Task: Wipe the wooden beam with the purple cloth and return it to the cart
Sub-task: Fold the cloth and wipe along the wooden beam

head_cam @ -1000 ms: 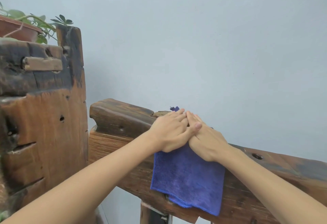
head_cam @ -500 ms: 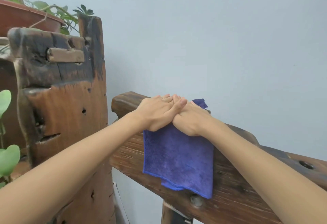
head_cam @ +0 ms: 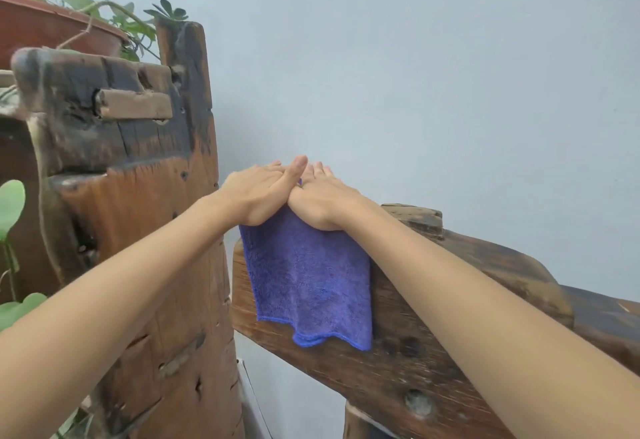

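The wall (head_cam: 433, 74) behind is plain, smooth and pale grey-blue. At the left stands a thick post (head_cam: 145, 230) of old wood, orange-brown with black, charred-looking patches, cracks and small holes, and a short peg is set into its upper part. From beside the post, the beam (head_cam: 433, 352) runs toward the right; it is the same rough, dark brown wood, with rounded worn edges, a raised block on its top and a round plug in its near face. The cloth (head_cam: 308, 282) lies over the left end of the beam, close to the post: its upper part is on the top of the beam under the hands, and the rest hangs down the near face. It is purple-blue, soft and fuzzy like microfibre, with a stitched, slightly wavy hem. The left hand (head_cam: 256, 192) and the right hand (head_cam: 325, 196) lie flat on the cloth, side by side and touching, fingers straight and together, pressing down. A terracotta pot (head_cam: 52, 29) with green leaves is at the upper left.
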